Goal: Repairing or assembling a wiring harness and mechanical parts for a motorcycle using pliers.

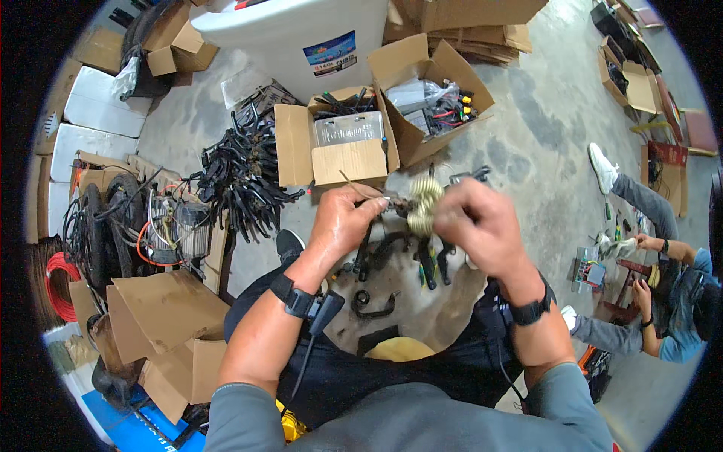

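Coil [425,205] is located between left hand [340,220], by which thin strip [352,184] is pinched, and right hand [482,224], whose blurred grasp cannot be told. Light, springy handling is judged; outer turns are best gripped.

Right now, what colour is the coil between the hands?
The coil is pale yellow, best seen in the head view.

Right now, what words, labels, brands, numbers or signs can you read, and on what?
Blue label on white container: printed lettering, wording withheld.
Silvery pack in open carton: raised marks, too small to read.
Blue sheet, lower left: pale characters, too blurred to read.
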### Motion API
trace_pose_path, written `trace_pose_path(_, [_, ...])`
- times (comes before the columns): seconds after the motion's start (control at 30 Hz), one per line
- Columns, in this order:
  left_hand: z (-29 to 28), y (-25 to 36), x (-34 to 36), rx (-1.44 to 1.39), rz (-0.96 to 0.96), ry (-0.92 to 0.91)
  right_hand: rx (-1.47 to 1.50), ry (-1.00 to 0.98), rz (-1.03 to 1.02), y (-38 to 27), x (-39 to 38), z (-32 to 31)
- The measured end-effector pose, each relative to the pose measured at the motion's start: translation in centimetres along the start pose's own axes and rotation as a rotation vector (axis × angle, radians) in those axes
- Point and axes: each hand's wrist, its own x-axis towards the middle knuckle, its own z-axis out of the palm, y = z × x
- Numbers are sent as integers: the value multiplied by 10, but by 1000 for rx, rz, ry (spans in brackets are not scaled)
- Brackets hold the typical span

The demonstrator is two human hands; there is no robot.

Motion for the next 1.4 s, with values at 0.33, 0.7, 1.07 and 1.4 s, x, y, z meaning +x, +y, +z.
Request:
trace_pose_path(0.33, [-2, 5, 1, -118, -8, 87, 205, -18, 262, -4, -5, 5])
trace_pose_path(0.7, [-9, 18, 2, -33, 39, 158, 616, 117, 336, 23, 1, -8])
trace_pose_path(1.07, [-4, 22, -2, -293, 209, 152, 1014, 208, 355, 34, 8, -1])
trace_pose_path(1.4, [2, 37, -11, -264, 262, 24, 589, -41, 397, 36, 11, 20])
